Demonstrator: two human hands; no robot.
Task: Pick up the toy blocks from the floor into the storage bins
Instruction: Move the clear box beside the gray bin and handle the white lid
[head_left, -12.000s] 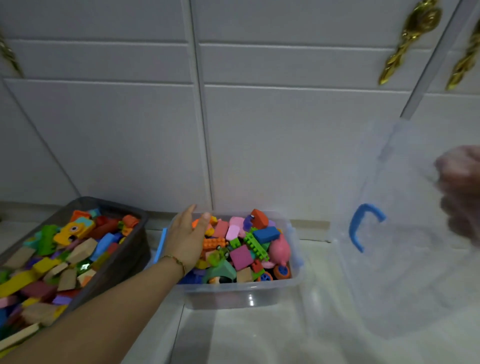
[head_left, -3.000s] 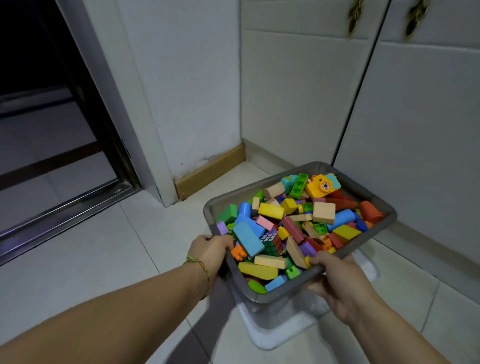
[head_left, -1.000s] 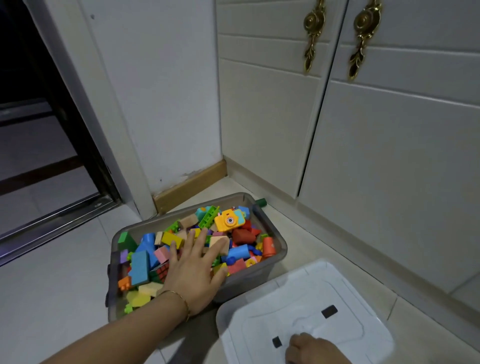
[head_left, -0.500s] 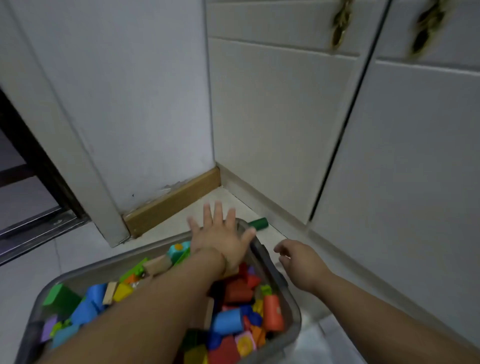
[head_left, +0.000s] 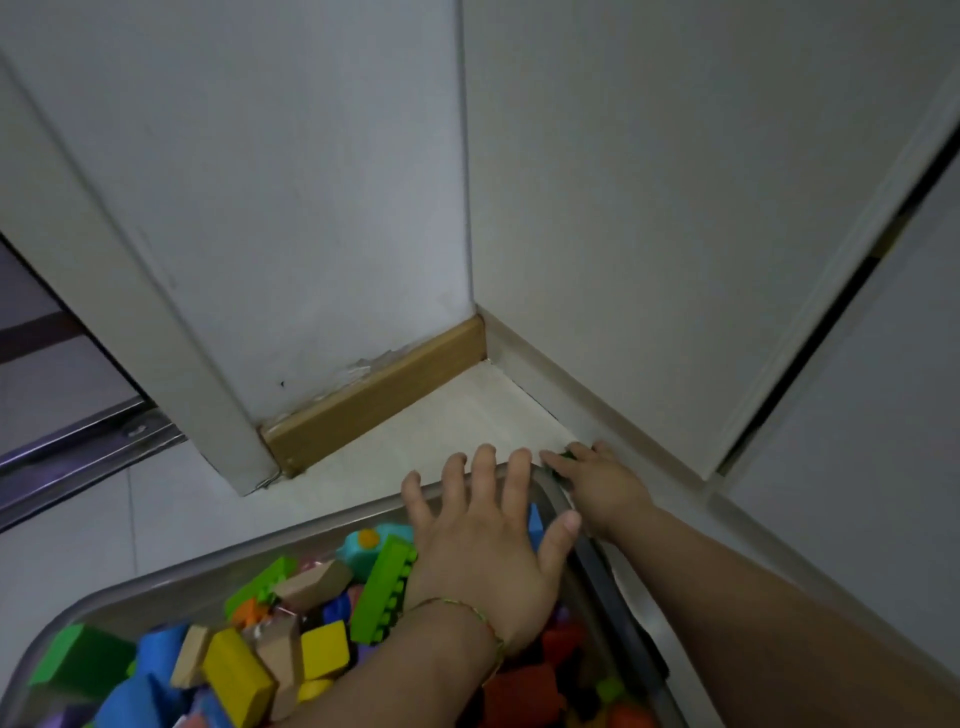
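Down at the person's knees the grey bin (head_left: 208, 571) is heaped with toy blocks (head_left: 384, 587), well past full at the near end. The left hand (head_left: 483, 551) lies flat on the pile at the far corner, fingers straight and spread, tips out over the rim, gripping nothing. That looks like a steadying press, and it's worth having, since the bin sits close to the reach.

Just past the bin's right-hand far corner, the right hand (head_left: 602, 488) is down on the floor (head_left: 441, 421) with its fingers over the green block (head_left: 563, 457). Only a sliver of green shows between them, so I can't tell whether they have it pinched or merely rest on it.

The block lies right up against the cabinet plinth (head_left: 545, 379), so there's no room to get a finger behind it. I'd drag it toward the bin first, then pinch it from both sides and lift it over the rim. The carry is short. The drop should go toward the middle of the pile, because anything set on the heaped edge may roll back out.

Beyond, the bare floor narrows into a corner between the plinth and the wooden skirting (head_left: 374, 400). A nudged block would be trapped there, not lost. Open floor lies leftward, toward the door track (head_left: 78, 441).
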